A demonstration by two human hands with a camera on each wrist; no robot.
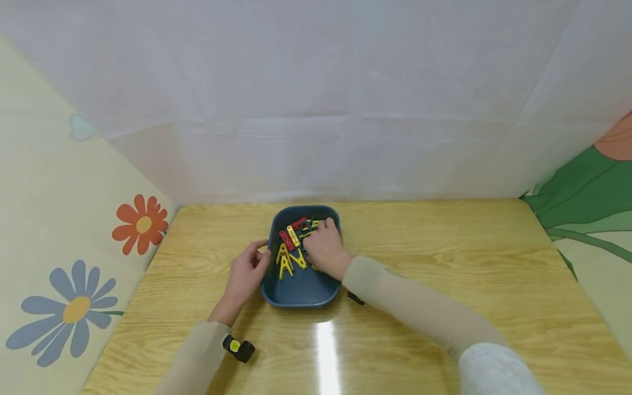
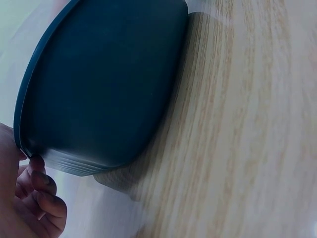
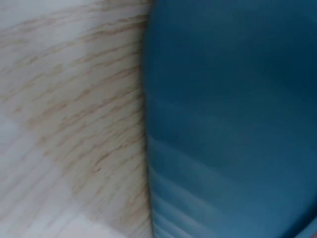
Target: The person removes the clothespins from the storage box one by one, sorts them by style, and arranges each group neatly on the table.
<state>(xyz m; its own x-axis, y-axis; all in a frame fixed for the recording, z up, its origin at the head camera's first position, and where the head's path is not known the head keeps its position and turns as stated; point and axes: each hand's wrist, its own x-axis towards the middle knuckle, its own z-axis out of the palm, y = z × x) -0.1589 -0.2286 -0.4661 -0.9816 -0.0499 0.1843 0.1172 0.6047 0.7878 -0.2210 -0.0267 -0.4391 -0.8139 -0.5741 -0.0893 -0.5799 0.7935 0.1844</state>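
A dark blue plastic bin (image 1: 298, 293) stands on the table, holding several clothespins in yellow, red and dark green. Among them are a yellow clothespin (image 1: 293, 236) and a red clothespin (image 1: 286, 240). My left hand (image 1: 245, 272) grips the bin's left rim; in the left wrist view, the fingers (image 2: 43, 183) curl at the edge of the bin (image 2: 104, 79). Reaching over the right side, my right hand (image 1: 323, 246) is down among the clothespins with bent fingers. Whatever its fingertips touch is hidden. The right wrist view shows mostly the bin's outer wall (image 3: 223, 109).
The wooden table (image 1: 434, 247) extends to both sides of the bin. Behind it hangs a white sheet (image 1: 316, 109). Panels with painted flowers, one with a red flower (image 1: 143, 224), flank the table. A small black camera (image 1: 242, 350) sits at the left wrist.
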